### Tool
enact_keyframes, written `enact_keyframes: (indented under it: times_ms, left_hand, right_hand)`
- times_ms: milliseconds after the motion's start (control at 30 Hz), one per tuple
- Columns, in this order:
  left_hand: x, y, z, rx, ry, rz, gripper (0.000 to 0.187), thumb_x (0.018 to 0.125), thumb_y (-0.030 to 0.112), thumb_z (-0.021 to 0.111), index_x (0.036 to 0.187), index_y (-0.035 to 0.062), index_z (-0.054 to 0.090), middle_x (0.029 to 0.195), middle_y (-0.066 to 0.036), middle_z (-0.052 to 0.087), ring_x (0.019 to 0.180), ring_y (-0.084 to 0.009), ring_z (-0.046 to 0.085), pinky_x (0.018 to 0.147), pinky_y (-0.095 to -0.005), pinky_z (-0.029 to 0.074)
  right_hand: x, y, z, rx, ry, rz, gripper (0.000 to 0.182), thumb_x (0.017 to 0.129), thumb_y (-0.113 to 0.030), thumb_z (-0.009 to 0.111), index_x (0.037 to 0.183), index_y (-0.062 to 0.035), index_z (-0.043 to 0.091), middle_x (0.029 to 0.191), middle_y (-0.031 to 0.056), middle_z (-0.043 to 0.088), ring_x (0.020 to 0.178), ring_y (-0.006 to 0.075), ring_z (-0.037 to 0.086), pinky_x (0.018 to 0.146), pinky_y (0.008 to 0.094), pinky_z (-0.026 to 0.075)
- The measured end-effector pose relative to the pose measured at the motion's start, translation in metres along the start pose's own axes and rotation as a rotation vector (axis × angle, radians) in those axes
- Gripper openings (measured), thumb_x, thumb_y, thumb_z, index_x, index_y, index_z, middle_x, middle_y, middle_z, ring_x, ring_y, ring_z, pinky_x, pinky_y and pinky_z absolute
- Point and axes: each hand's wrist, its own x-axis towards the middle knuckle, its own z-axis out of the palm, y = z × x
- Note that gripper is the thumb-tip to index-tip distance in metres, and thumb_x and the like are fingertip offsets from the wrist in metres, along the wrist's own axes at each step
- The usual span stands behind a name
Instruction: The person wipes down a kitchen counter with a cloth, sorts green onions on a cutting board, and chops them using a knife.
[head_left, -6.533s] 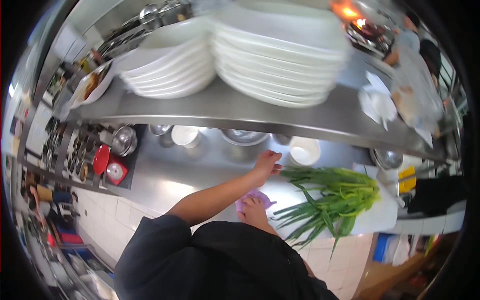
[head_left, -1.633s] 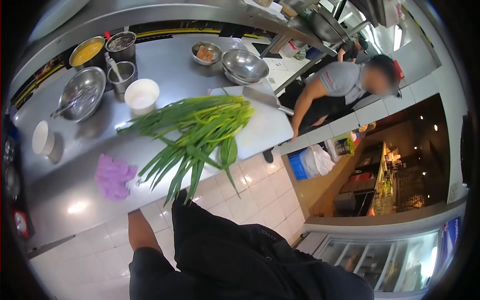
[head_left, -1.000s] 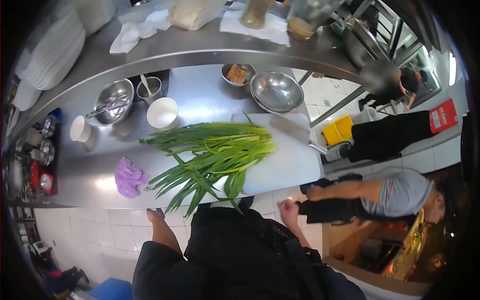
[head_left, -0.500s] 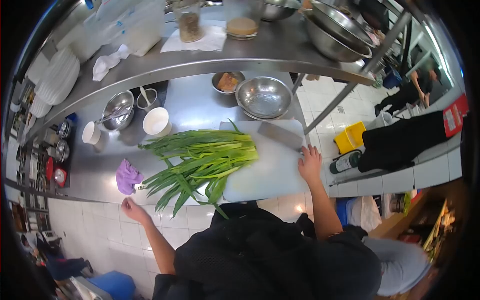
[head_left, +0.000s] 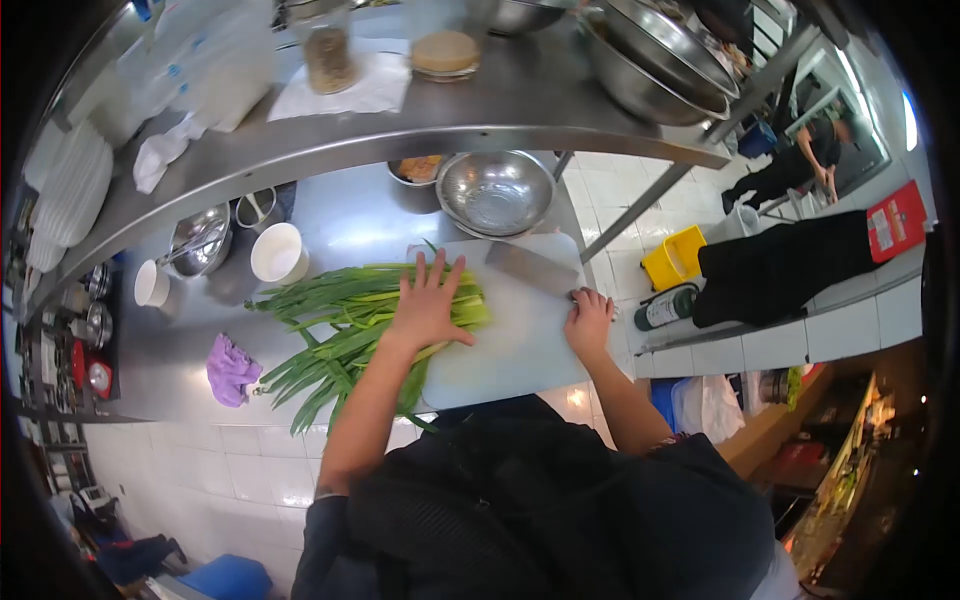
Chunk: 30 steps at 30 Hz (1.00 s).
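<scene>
A pile of long green leek-like stalks (head_left: pixel 340 330) lies across the left part of the white cutting board (head_left: pixel 520 345), its leaves trailing left over the steel table. My left hand (head_left: pixel 430 310) is spread open over the pale ends of the stalks, fingers pointing away from me. A cleaver (head_left: pixel 530 268) rests flat near the board's far right corner, blade pointing left. My right hand (head_left: pixel 590 318) curls over its handle at the board's right edge. Left of the leaves is a crumpled purple cloth (head_left: pixel 232 370).
Behind the board stand a steel bowl (head_left: pixel 495 195) and a smaller bowl with orange-brown food (head_left: pixel 415 168). White cups (head_left: pixel 280 254) and a bowl with utensils (head_left: pixel 200 240) are further left. A steel shelf (head_left: pixel 450 140) crosses above. Another person (head_left: pixel 815 150) stands far right.
My left hand has come up from beside the table's front edge onto the stalks, fingers spreading. My right hand has closed over the cleaver's handle. The view has shifted slightly right.
</scene>
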Motion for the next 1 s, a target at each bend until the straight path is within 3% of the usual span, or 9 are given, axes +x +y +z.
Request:
enact_keyframes:
  times_ms: [33,133,167,233,300,433,667,867,1000]
  left_hand:
    - [0.012,-0.003,0.003,0.093,-0.120,0.003,0.144,0.052,0.058,0.093,0.165,0.0174,0.014,0.166,-0.026,0.022,0.151,-0.0548,0.020,0.118,-0.0702,0.021]
    - [0.040,-0.024,0.012,0.184,-0.408,-0.065,0.152,0.046,0.055,0.096,0.166,0.0208,0.009,0.168,-0.027,0.018,0.152,-0.0580,0.011,0.118,-0.0738,0.016]
    - [0.043,-0.033,0.026,0.179,-0.379,-0.052,0.152,0.044,0.054,0.096,0.166,0.0221,0.010,0.163,-0.026,0.029,0.150,-0.0542,0.024,0.117,-0.0713,0.021]
    - [0.042,-0.032,0.021,0.115,-0.408,-0.042,0.150,0.045,0.051,0.097,0.166,0.0209,0.013,0.156,-0.026,0.037,0.145,-0.0512,0.032,0.115,-0.0692,0.024]
    - [0.038,-0.025,0.022,0.066,-0.369,-0.043,0.143,0.048,0.045,0.096,0.164,0.0141,0.019,0.140,-0.022,0.052,0.134,-0.0429,0.046,0.109,-0.0629,0.031]
    - [0.034,-0.005,0.039,0.079,-0.383,-0.068,0.137,0.051,0.043,0.096,0.161,0.0084,0.023,0.144,-0.021,0.050,0.136,-0.0424,0.045,0.110,-0.0613,0.031]
    - [0.051,0.071,0.077,0.011,-0.341,0.004,0.129,0.052,0.039,0.096,0.158,0.0069,0.029,0.145,-0.022,0.050,0.137,-0.0404,0.045,0.112,-0.0567,0.029]
    - [0.048,0.075,0.079,-0.030,-0.278,-0.026,0.118,0.051,0.033,0.098,0.150,0.0075,0.040,0.141,-0.016,0.054,0.135,-0.0368,0.048,0.111,-0.0536,0.030]
    - [0.048,0.074,0.079,-0.046,-0.292,-0.032,0.114,0.049,0.034,0.099,0.147,0.0094,0.045,0.138,-0.013,0.056,0.134,-0.0348,0.049,0.112,-0.0521,0.030]
  right_hand:
    - [-0.002,-0.001,0.000,0.005,0.052,-0.036,0.036,0.079,-0.005,0.062,0.115,-0.0109,0.065,0.125,0.0099,0.063,0.123,0.0315,0.055,0.116,0.0606,0.029]
    - [-0.001,-0.010,-0.010,0.009,0.114,-0.077,0.036,0.078,-0.004,0.063,0.113,-0.0115,0.066,0.123,0.0092,0.062,0.122,0.0306,0.054,0.115,0.0561,0.030]
    - [0.000,-0.011,-0.012,0.033,0.098,-0.082,0.037,0.077,-0.004,0.063,0.113,-0.0114,0.066,0.122,0.0097,0.062,0.121,0.0307,0.055,0.113,0.0548,0.032]
    - [0.002,0.001,-0.011,0.049,0.085,-0.133,0.038,0.078,-0.003,0.063,0.115,-0.0111,0.065,0.115,0.0097,0.062,0.113,0.0316,0.056,0.099,0.0514,0.039]
    - [0.009,0.010,-0.021,0.096,-0.033,-0.110,0.037,0.078,-0.003,0.065,0.114,-0.0111,0.066,0.114,0.0102,0.062,0.113,0.0319,0.057,0.097,0.0509,0.040]
    - [0.013,0.018,-0.041,0.224,-0.193,-0.117,0.032,0.080,-0.004,0.070,0.111,-0.0106,0.067,0.109,0.0103,0.063,0.109,0.0332,0.058,0.090,0.0485,0.044]
    - [0.013,0.032,-0.028,0.275,-0.171,-0.167,0.028,0.080,-0.006,0.072,0.107,-0.0094,0.068,0.108,0.0105,0.062,0.108,0.0340,0.057,0.088,0.0455,0.045]
    - [0.022,-0.059,-0.043,0.441,-0.132,-0.454,0.021,0.081,-0.017,0.073,0.100,-0.0083,0.068,0.101,0.0110,0.061,0.102,0.0323,0.059,0.084,0.0457,0.045]
    - [0.028,-0.077,-0.031,0.326,-0.100,-0.576,0.020,0.082,-0.020,0.072,0.097,-0.0076,0.068,0.099,0.0106,0.062,0.100,0.0306,0.060,0.085,0.0455,0.045]
